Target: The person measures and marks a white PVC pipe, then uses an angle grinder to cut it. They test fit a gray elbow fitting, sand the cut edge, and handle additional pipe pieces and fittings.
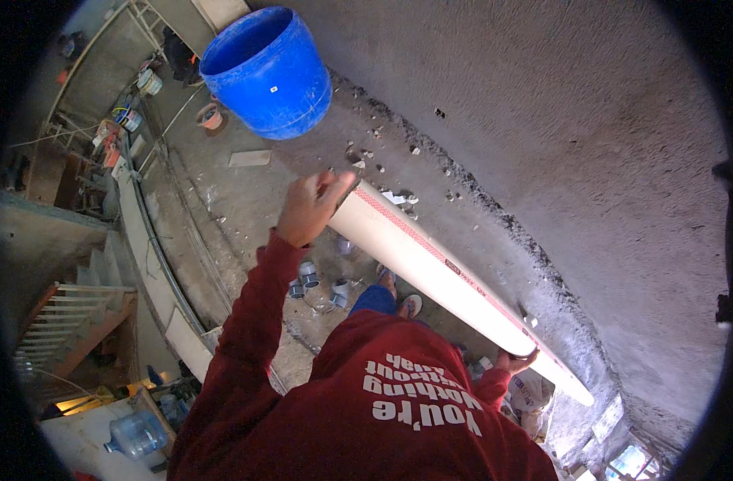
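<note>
A long white plastic pipe [415, 264] with a red printed stripe slants across in front of me, from upper left to lower right. My left hand [304, 210] is closed on its near-left end, fingers curled over the dark rim. Further down, my right hand [514, 364] grips the pipe from its near side, partly hidden by the pipe and my sleeve. Under the pipe, on the floor by my feet, lie several grey pipe fittings [309, 275].
A big blue tub [290, 88] stands by the rough plastered wall [559, 120], with rubble [415, 150] along its foot. A flat tile [250, 158] and an orange pot [211, 118] lie left. Beyond a ledge [146, 232], stairs [102, 276] descend. A water jug [138, 433] sits lower left.
</note>
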Action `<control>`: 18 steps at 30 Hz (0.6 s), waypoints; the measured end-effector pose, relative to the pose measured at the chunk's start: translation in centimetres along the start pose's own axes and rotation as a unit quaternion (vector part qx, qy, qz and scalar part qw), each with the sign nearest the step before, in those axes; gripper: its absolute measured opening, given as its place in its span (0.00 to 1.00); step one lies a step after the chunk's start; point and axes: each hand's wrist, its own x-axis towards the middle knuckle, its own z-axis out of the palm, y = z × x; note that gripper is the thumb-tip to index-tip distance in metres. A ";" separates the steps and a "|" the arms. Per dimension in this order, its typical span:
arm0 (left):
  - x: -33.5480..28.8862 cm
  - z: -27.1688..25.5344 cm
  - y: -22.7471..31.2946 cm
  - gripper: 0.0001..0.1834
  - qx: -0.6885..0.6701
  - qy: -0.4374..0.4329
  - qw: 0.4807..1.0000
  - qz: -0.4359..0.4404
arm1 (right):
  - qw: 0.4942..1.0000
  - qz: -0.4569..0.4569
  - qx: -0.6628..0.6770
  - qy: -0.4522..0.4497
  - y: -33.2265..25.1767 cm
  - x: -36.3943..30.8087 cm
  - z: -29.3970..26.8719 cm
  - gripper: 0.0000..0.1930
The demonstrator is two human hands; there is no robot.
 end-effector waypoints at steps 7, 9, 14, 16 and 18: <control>2.5 2.2 -1.0 0.21 -0.178 -0.051 0.982 -0.026 | 0.999 0.019 0.024 0.011 -0.1 -0.1 0.0 0.30; 2.9 1.6 -1.8 0.18 -0.296 -0.039 0.947 -0.116 | 1.000 0.020 0.017 0.005 -0.1 -0.1 -0.2 0.29; 3.2 0.8 -2.7 0.10 -0.205 -0.040 0.977 0.050 | 1.000 -0.012 0.006 0.011 -0.1 -0.3 -0.3 0.28; 3.0 0.9 -2.2 0.13 -0.103 -0.064 0.974 0.192 | 1.000 -0.020 0.003 0.009 -0.1 -0.4 -0.1 0.28; 2.8 0.7 -1.4 0.17 -0.039 -0.110 0.957 0.264 | 1.000 -0.001 0.009 0.018 -0.2 -0.5 0.0 0.27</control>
